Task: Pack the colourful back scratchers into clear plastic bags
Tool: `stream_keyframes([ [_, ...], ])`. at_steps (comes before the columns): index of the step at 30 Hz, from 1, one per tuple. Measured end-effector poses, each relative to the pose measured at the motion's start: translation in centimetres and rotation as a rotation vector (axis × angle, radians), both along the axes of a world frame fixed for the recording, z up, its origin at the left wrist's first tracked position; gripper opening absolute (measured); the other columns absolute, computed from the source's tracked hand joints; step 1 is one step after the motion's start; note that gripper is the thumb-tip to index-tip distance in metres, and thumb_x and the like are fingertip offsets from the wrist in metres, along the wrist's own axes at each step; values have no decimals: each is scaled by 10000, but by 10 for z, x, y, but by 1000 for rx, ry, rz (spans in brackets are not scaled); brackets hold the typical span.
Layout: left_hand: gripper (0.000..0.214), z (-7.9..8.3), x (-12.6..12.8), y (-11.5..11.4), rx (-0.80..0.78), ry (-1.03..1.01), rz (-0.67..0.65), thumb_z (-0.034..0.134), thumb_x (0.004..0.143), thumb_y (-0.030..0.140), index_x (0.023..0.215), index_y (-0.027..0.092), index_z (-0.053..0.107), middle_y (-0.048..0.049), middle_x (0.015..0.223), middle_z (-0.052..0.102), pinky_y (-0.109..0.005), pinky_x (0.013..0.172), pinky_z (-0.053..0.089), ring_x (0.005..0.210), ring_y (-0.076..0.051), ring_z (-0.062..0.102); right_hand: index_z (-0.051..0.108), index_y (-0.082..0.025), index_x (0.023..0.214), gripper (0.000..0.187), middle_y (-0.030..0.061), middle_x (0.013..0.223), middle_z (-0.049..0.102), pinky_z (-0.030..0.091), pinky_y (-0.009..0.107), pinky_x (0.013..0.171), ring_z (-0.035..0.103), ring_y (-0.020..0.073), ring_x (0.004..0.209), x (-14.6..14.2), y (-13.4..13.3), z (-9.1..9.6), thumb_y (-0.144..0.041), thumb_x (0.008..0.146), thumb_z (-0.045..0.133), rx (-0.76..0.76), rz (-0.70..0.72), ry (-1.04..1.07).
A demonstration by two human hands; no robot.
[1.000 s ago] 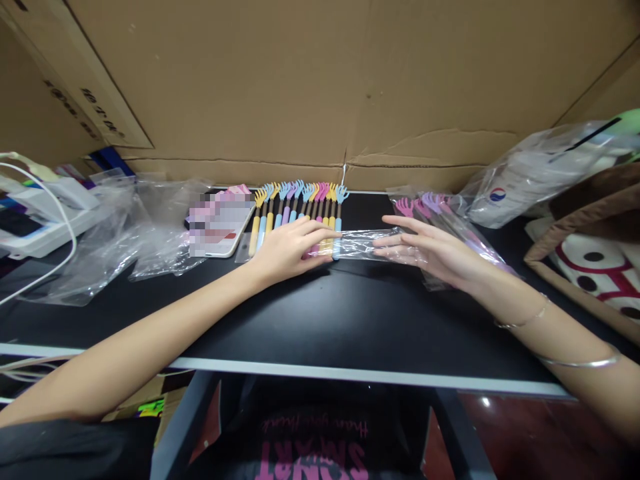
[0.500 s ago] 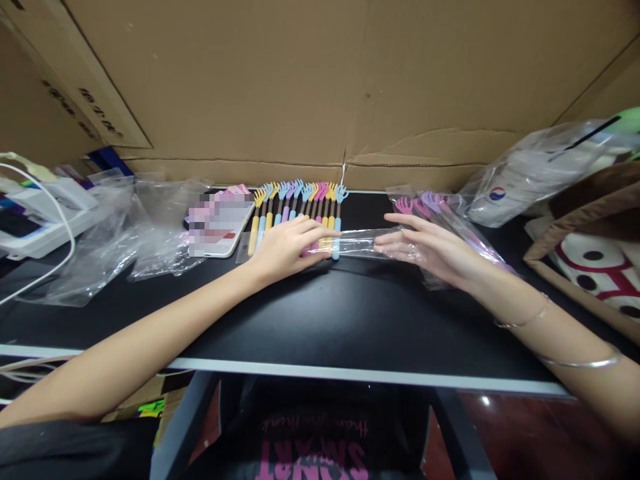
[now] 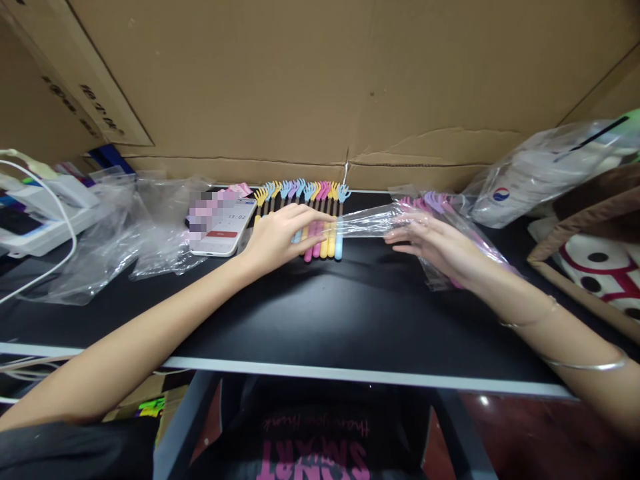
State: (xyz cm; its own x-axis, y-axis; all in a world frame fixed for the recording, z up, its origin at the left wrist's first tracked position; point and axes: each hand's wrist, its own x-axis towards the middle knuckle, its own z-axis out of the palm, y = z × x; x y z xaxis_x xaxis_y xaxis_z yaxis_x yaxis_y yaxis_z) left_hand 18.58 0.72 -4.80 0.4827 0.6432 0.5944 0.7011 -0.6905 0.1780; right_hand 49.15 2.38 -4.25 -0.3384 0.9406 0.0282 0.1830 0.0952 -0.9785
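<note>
A row of several pastel hand-shaped back scratchers (image 3: 320, 220), in yellow, blue, pink and purple, lies on the black table (image 3: 320, 313) by the cardboard wall. My left hand (image 3: 280, 235) rests on the row with its fingers pinched on one end of a clear plastic sleeve (image 3: 367, 221). My right hand (image 3: 435, 245) grips the sleeve's other end, so the sleeve hangs stretched between both hands a little above the table. Behind my right hand lies a pile of bagged pink and purple scratchers (image 3: 440, 213).
A phone (image 3: 225, 227) lies left of the row, beside crumpled clear bags (image 3: 125, 233). A white device with a cable (image 3: 40, 213) sits far left. A large plastic bag (image 3: 540, 170) and a brown tote (image 3: 595, 247) stand at the right. A cardboard wall (image 3: 320, 87) closes the back.
Both hands have lifted the clear sleeve off the table and pulled it taut. My left hand's fingers have closed on its end, and my right hand has curled from flat to gripping.
</note>
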Motion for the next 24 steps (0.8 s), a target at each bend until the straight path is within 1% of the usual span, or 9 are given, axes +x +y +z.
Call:
stream_keyframes([
  [3,270,1,-1,0,20,-11,-12,541,975,404,1163,253,663,-17,1109,710,-251,842,469,1023,-165,640,668,-254,1060,311,79,1162,724,446,498,1067,629,264,1172,-12,-3,-3,-500,910,553,181,104,-233],
  [6,263,1,-2,1,40,-12,-19,551,972,396,1166,257,661,-14,1110,711,-245,847,469,1023,-159,642,663,-254,1183,330,67,1289,672,385,494,1122,580,258,1242,-27,-1,-5,-416,939,509,457,242,-467],
  [8,270,0,-2,1,43,-10,-22,549,973,397,1178,258,656,-14,1114,711,-247,858,470,1025,-158,642,634,-259,1262,360,59,1356,634,368,494,1136,553,248,1278,-38,3,-7,-354,948,486,606,323,-560],
  [10,278,0,-2,1,39,-7,-26,543,976,399,1188,256,652,-16,1124,710,-252,866,473,1032,-159,642,617,-265,1301,380,51,1403,600,376,488,1134,533,239,1305,-47,8,-10,-303,954,464,698,392,-611],
  [12,281,-1,-2,1,32,-4,-30,536,978,402,1185,251,652,-20,1131,709,-255,861,477,1034,-163,641,612,-269,1315,394,47,1402,602,398,478,1120,539,236,1302,-53,12,-12,-267,953,457,742,411,-655],
  [15,283,-2,-2,1,39,7,-25,520,985,412,1170,247,657,-24,1113,714,-257,837,480,1015,-166,641,620,-289,1313,401,31,1366,630,419,470,1107,559,238,1280,-55,15,-12,-250,945,464,763,389,-702],
  [17,294,-3,-2,2,51,19,-18,510,987,428,1169,252,657,-22,1100,716,-256,822,478,1003,-165,641,627,-297,1307,396,28,1356,637,422,472,1106,567,242,1271,-52,15,-11,-266,945,471,762,383,-714],
  [22,323,-4,-2,3,72,34,-16,487,993,454,1167,243,658,-23,1080,716,-250,784,470,982,-164,639,665,-238,1268,387,87,1356,633,418,484,1107,565,275,1270,-35,8,-8,-348,950,475,739,358,-756],
  [24,325,-4,-2,3,77,31,-14,487,992,458,1163,242,661,-22,1069,718,-250,776,469,976,-163,638,682,-238,1244,379,93,1356,631,414,487,1108,558,280,1275,-29,3,-8,-353,947,477,731,343,-753],
])
